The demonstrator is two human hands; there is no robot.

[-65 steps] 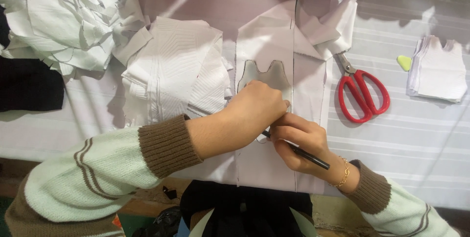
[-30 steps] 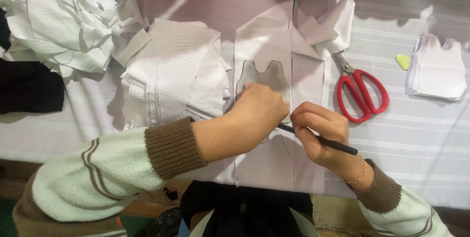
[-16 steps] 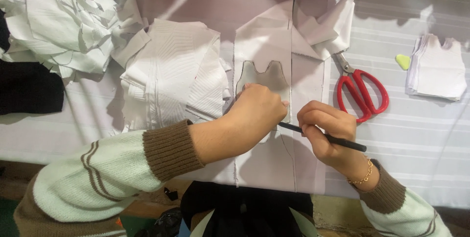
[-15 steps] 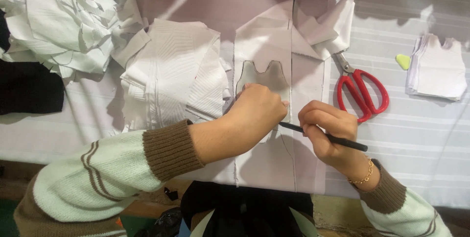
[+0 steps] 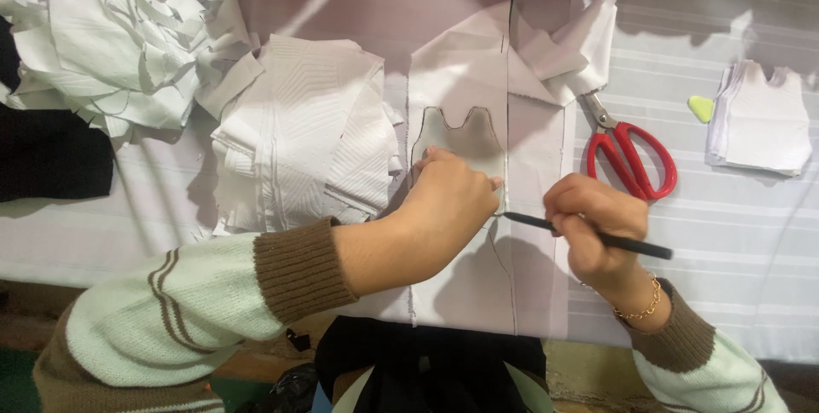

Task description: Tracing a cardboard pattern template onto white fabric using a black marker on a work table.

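Left hand (image 5: 452, 200): lying at frame centre, fingers curled, pressing down a grey template (image 5: 456, 136) with two rounded lobes on a folded white fabric strip (image 5: 537, 148).
Right hand (image 5: 593, 225): sitting right of centre, gripping a black pencil (image 5: 623, 244), its tip touching the fabric just beside the template's lower right edge.
Red-handled scissors (image 5: 631, 157): lying closed, right of the strip.
Stack of cut white pieces (image 5: 759, 119): resting at upper right, a pale green chalk piece (image 5: 701, 107) just beside it.
Textured white cloth pile (image 5: 299, 140): lying left of centre.
White fabric scraps (image 5: 111, 37): heaping at upper left.
Desk (image 5: 742, 234): wearing a pale striped covering.
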